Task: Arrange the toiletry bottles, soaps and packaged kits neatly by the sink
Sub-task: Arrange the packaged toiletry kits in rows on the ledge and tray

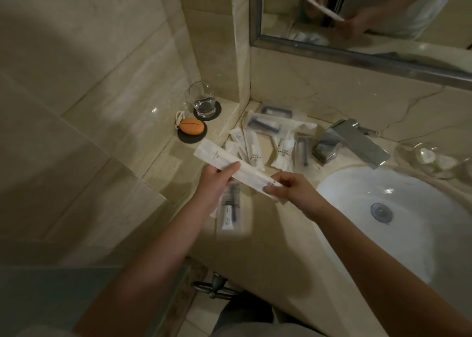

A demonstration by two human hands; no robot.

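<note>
I hold a long white packaged kit (224, 159) above the counter with both hands. My left hand (217, 181) grips its middle and my right hand (288, 187) pinches its near end. Under my left hand lies a clear packet with a toothbrush and a small tube (231, 215). Several more white and clear packaged kits (270, 137) lie scattered in the counter's back corner, left of the tap. An orange soap (191, 126) rests on a dark coaster on the ledge.
A glass of water (203, 100) stands on a coaster on the ledge. The chrome tap (350, 142) and white basin (408, 234) are to the right. A glass dish (434, 160) sits at the far right. A mirror (357, 10) hangs above.
</note>
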